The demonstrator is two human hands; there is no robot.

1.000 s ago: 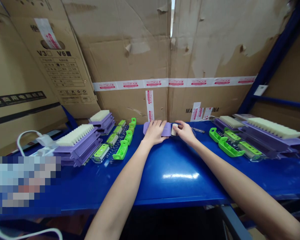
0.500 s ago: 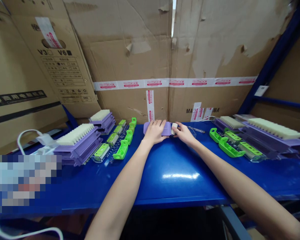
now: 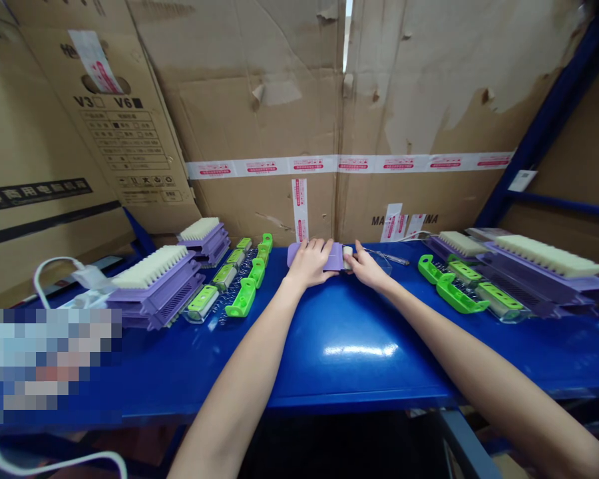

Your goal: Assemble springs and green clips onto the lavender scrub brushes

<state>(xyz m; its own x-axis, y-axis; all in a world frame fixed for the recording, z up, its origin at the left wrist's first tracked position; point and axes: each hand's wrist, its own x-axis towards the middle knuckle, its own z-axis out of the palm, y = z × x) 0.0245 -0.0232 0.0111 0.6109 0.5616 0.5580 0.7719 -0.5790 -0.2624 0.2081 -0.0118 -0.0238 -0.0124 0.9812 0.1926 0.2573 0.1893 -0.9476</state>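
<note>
A flat purple plastic piece [image 3: 334,257] lies at the back middle of the blue table. My left hand [image 3: 309,261] holds it from above, fingers over its top and thumb along the near edge. At the piece's right end is a small cream-white block [image 3: 348,252]. My right hand [image 3: 368,267] is beside this block; its thumb touches the block, and the index finger is raised apart from it. A clear plastic part [image 3: 383,266] lies behind the right hand, partly hidden, with a thin clear-handled tool [image 3: 394,258] next to it.
Purple parts with cream bristle-like tops [image 3: 152,267] are stacked on the left, others [image 3: 549,256] on the right. Green handle-like parts [image 3: 242,299], springs [image 3: 233,291] and clear-sided green parts [image 3: 203,303] stand in rows. Cardboard [image 3: 259,126] walls the back. A white cable [image 3: 54,263] is at left.
My right hand's index finger has lifted off the white block, while its thumb stays against it. My left hand stays on the purple piece, almost unmoved.
</note>
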